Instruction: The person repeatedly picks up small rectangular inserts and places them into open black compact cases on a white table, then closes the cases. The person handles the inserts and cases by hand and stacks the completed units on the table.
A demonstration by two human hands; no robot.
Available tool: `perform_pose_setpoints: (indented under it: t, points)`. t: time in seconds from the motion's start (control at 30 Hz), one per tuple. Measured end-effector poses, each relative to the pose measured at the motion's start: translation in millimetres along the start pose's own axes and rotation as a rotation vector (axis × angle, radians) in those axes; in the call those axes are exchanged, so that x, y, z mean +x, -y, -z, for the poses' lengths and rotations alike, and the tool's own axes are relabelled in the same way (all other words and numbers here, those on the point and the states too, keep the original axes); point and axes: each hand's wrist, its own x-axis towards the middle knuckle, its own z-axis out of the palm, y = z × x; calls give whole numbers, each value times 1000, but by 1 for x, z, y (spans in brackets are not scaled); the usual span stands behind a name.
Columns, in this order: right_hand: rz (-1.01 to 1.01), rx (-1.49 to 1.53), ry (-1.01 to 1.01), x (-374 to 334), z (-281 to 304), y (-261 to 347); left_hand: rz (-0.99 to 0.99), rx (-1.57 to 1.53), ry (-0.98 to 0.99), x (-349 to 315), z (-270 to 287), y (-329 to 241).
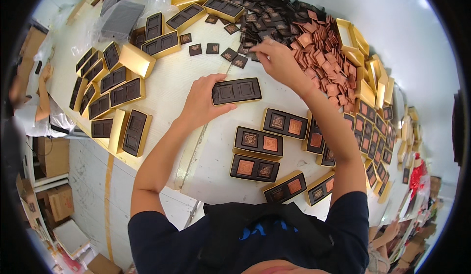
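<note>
My left hand (202, 101) grips a small gold box (236, 91) by its left end, thumb and fingers on its long sides. The box's dark insert has two square recesses, both bare. At the edge of a heap of thin dark squares (267, 21), my right hand (278, 60) is closed with its fingertips pinched; what they hold, if anything, cannot be made out. Copper-coloured squares (324, 58) are heaped beside that wrist. Several loose dark squares (212, 48) lie beyond the left hand. Below the held box, filled boxes (258, 141) each hold one dark and one copper square.
Boxes with bare inserts (127, 92) cluster on the left of the white table (162, 90). More filled boxes (373, 131) stand at the right, below stacked gold lids or trays (375, 78). Clear plastic (159, 4) lies at the back left. Another person's arm (43, 95) shows at far left.
</note>
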Motion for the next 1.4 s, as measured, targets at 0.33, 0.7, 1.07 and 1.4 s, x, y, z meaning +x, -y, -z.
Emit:
perform_pose_setpoints:
  t: [0.33, 0.7, 1.07, 1.4]
  points:
    - [268, 122, 90, -51, 5, 13, -1, -39, -10, 2, 0, -2]
    - [472, -355, 135, -52, 9, 51, -30, -29, -23, 3, 0, 2]
    - [-264, -417, -42, -55, 76, -57, 64, -26, 2, 5, -8, -4]
    - [-407, -377, -41, -78, 101, -87, 62, -32, 26, 3, -1, -2]
